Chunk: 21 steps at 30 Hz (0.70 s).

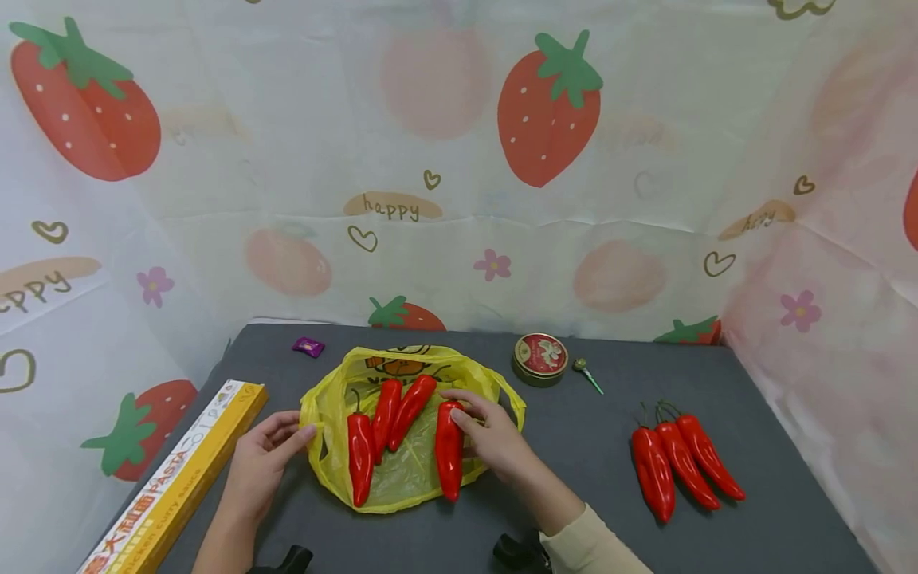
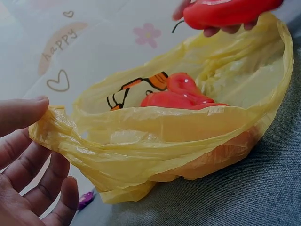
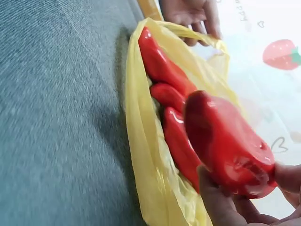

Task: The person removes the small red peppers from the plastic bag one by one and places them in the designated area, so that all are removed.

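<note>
A yellow plastic bag (image 1: 412, 482) lies spread open on the dark table, with three red chili peppers (image 1: 361, 458) inside it. At its left rim my left hand (image 1: 261, 462) pinches the bag's edge between thumb and fingers; the left wrist view shows the bunched plastic in that grip. My right hand (image 1: 495, 434) holds another red pepper (image 1: 449, 454) by its stem end, over the bag's right part. In the right wrist view this held pepper (image 3: 225, 141) hangs above the bag, its tip pointing away from the fingers.
Three more red peppers (image 1: 688, 462) lie together at the right. A round red tin (image 1: 540, 359) and a small green-stemmed lollipop (image 1: 588, 375) stand behind the bag. A purple wrapped candy (image 1: 308, 347) is at the back left, and a long yellow pasta box (image 1: 179, 478) along the left edge.
</note>
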Motion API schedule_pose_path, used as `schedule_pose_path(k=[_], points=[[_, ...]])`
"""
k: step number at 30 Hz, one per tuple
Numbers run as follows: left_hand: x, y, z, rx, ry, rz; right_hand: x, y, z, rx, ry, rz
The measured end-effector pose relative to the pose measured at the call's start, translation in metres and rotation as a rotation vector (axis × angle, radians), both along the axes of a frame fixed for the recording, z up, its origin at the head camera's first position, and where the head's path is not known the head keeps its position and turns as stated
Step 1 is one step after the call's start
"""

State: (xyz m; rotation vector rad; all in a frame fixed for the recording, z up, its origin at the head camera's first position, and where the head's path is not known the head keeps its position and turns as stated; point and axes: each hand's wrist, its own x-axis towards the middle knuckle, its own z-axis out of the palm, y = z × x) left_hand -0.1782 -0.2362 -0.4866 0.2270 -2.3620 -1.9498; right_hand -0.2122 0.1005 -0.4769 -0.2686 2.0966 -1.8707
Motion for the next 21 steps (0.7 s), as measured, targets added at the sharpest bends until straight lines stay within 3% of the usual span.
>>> schedule_pose_path(k=[21], points=[[-0.001,0.001,-0.001,-0.002,-0.008,0.005,0.012,0.068,0.017,0.153,0.055,-0.073]])
